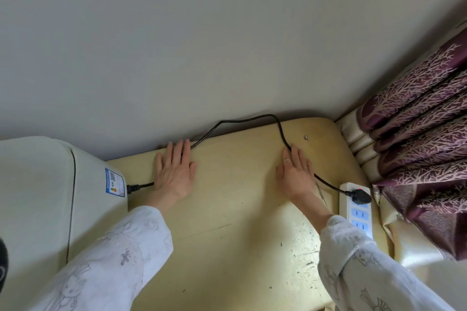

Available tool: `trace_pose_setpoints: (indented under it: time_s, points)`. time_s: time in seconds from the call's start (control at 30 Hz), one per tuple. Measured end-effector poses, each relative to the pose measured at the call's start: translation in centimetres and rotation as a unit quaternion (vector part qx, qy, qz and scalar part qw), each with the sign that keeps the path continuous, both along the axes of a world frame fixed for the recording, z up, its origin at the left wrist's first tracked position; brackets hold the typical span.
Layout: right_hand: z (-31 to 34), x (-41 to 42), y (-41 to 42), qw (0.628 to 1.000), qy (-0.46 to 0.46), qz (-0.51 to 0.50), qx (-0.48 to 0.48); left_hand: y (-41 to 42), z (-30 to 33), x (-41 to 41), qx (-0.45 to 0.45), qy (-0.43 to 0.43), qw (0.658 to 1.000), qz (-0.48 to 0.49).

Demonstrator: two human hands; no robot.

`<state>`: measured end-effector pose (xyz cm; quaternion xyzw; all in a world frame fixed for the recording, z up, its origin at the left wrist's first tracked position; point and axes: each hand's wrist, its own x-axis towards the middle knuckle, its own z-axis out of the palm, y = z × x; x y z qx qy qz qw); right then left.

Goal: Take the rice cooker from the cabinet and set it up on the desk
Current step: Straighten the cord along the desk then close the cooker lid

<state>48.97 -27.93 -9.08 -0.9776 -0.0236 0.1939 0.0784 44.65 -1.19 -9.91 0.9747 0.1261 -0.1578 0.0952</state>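
The single head view looks steeply down, close over the desk [227, 209], facing the wall [202, 45].

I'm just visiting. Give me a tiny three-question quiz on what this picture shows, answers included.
1. True or false: the black plug sits in the power strip.
2. What does the black cord join to on the left?
3. Each hand's grip is: A clenched on the cord, B flat and open on the desk.

Key: 1 true. 2 the rice cooker. 3 B: left hand and right hand lie flat.
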Motion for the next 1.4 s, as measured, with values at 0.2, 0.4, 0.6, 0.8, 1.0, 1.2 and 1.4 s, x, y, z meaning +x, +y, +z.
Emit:
trace_pose_setpoints:
  time_s: [0.2,0.4,0.6,0.8,1.0,1.2,1.4]
  points:
    - [2.2,-1.1,-1.6,0.998,-0.01,-0.056,-0.01,0.0,1.1,-0.4,-0.03,0.017,0.999,0.001]
    - [3.8,-4.3,1.4,0.995,0.036,-0.063,0.064,-0.9,4.9,-2.5,-0.104,-0.033,0.992,0.057]
    - [8.2,-9.2,9.6,0.968,0.114,-0.014,0.224,-0.5,13.1,-5.3,-0.128,-0.151,0.98,0.036]
    - [13.7,-13.5,16.8,0.933,0.199,0.03,0.3,2.3,20.3,-9.9,-0.118,-0.259,0.959,-0.005]
    - [17.3,-16.3,21.9,0.875,0.284,0.005,0.393,9.8,21.9,-16.6,-0.067,-0.268,0.96,0.047]
    - [16.5,-19.7,23.7,0.796,0.367,-0.095,0.472,16.4,20.0,-22.7,-0.041,-0.177,0.975,0.128]
    - [15.7,-19.7,24.1,0.739,0.396,-0.153,0.523,18.9,18.8,-25.4,-0.349,-0.129,0.85,0.373]
